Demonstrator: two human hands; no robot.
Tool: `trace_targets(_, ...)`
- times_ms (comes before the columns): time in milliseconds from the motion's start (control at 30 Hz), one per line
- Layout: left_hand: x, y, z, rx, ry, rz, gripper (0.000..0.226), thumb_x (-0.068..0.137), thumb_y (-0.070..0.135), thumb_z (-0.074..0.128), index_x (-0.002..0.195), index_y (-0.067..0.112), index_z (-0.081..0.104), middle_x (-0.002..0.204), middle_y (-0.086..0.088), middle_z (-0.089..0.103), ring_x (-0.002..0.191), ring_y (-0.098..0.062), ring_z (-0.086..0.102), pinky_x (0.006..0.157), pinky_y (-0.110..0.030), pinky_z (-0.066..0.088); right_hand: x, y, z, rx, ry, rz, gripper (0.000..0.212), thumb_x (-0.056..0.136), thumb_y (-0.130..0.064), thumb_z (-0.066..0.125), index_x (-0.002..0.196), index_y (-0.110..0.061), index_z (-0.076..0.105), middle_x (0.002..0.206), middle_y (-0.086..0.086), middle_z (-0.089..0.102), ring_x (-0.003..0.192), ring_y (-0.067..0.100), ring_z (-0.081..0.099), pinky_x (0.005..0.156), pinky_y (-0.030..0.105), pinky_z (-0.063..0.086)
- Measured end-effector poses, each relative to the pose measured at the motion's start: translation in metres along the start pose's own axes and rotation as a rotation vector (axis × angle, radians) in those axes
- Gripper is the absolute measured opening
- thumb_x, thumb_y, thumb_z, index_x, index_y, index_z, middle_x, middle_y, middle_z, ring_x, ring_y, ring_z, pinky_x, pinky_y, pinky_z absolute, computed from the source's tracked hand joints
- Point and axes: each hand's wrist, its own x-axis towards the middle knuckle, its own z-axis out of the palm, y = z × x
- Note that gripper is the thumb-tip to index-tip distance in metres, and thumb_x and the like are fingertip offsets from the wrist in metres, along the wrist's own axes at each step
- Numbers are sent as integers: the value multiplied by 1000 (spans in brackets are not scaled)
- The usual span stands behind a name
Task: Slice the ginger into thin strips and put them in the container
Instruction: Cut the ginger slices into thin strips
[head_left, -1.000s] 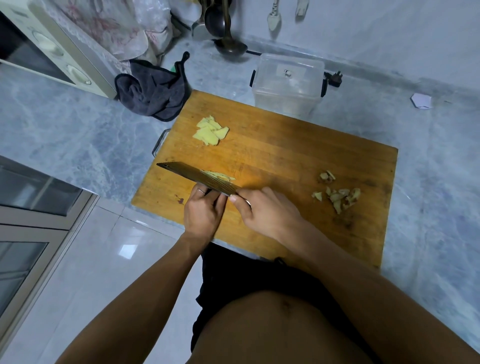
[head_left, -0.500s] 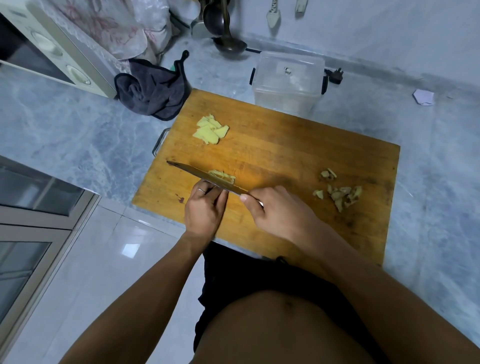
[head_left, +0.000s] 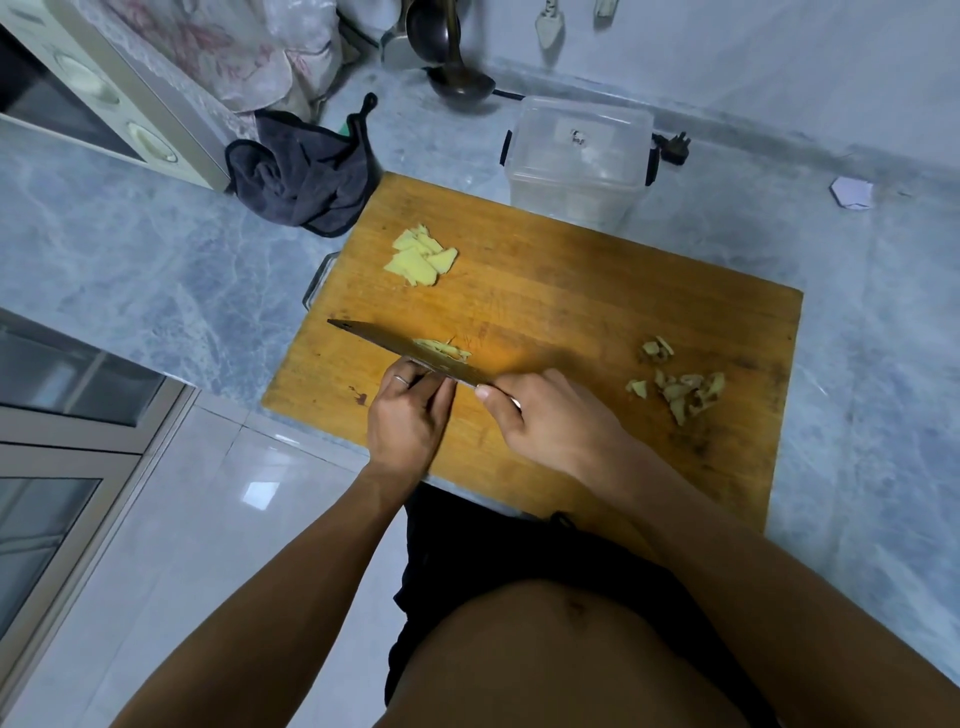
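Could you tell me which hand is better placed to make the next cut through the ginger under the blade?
The right hand: it already grips the knife by the handle, blade over the ginger strips. The left hand sits beside the blade, fingertips at the ginger, placed to steady it.

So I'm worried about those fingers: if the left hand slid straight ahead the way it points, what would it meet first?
The left hand would meet the knife blade first; its fingertips already sit against it, apparently pinning ginger there.
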Motion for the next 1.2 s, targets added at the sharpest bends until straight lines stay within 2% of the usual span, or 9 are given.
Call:
trace_targets(100,0,1,0,0,9,6,29,95,27,57,89,7,77,88,-10,65,91,-24,58,62,-29,46,0,-2,-7,17,-20,2,47,103,-52,32,67,-23,40,70,6,49,65,28,50,53,33,29)
trace_targets(267,1,1,0,-11,10,5,28,95,26,57,89,7,77,88,-10,66,91,-24,57,61,-30,48,-2,-5,-12,1,-37,-13,48,104,-51,31,67,-22,40,70,5,48,62,23,47,53,33,28)
trace_targets(400,0,3,-1,-8,18,-6,30,94,25,55,83,6,75,82,-10,61,87,-22,52,59,-24,38,-2,-7,-9,-14,-34,-25,47,104,-49,32,65,-23,39,66,4,45,58,22,45,51,32,27)
trace_targets(467,0,3,-1,-2,11,-18,32,95,25,54,80,6,74,81,-10,59,86,-22,52,59,-24,36,-2,-7,-8,0,-29,-25,47,104,-49,32,65,-23,39,66,4,46,61,25,48,53,32,29)
trace_targets(733,1,3,-1,-9,8,-26,27,92,21,56,80,4,74,84,-13,63,89,-23,52,57,-29,44,2,-4,2,18,-21,-10,47,103,-52,30,68,-23,39,70,4,48,73,31,53,59,36,36)
trace_targets(900,-1,-1,1,-9,8,-5,24,91,19,59,82,3,74,92,-15,68,97,-23,54,57,-32,50,7,-8,8,-23,15,-30,42,104,-52,29,81,-23,49,72,5,50,76,35,57,59,33,34)
trace_targets(1000,-2,-2,1,-9,16,-14,28,90,21,56,79,2,73,87,-16,67,94,-24,53,55,-33,51,4,-9,11,-47,26,-30,43,104,-52,28,92,-21,56,78,6,52,82,36,59,62,34,34)
trace_targets(1067,-2,-1,1,-1,8,-14,27,91,22,57,81,3,73,90,-16,67,94,-25,54,56,-33,51,3,-8,10,-30,31,-19,44,103,-53,28,88,-22,55,77,6,53,79,37,58,61,33,34)
trace_targets(1200,-1,0,0,11,-12,-9,27,95,26,57,86,8,75,92,-11,67,88,-27,61,56,-31,48,-3,-8,-3,18,5,-12,48,104,-51,32,67,-22,41,67,5,49,65,30,51,54,34,31)
